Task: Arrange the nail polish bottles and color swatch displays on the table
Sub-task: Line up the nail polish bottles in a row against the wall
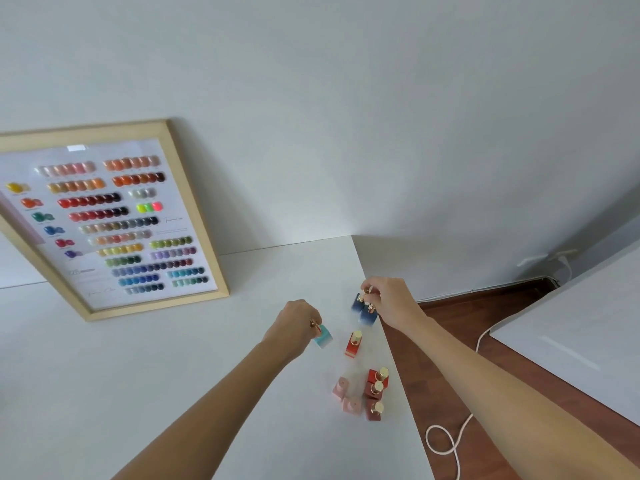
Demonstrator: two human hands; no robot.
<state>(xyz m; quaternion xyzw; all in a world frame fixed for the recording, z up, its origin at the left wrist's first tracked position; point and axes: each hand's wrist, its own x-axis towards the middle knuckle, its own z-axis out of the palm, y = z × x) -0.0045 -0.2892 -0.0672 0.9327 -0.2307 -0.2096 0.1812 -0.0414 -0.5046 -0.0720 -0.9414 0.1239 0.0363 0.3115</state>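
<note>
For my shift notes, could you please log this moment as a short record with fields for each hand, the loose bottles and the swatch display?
left hand: left hand pinches the gold cap of a light turquoise square bottle
right hand: right hand grips two dark blue square bottles by their caps
loose bottles: one orange-red gold-capped bottle; three dark red gold-capped bottles; two pale pink bottles
surface: white table, bottles near its right edge
display: wood-framed colour swatch board leaning on the wall

Swatch frame (104,220) leans on wall, far left; bottles (367,393) clustered near table (138,393) right edge.
</note>
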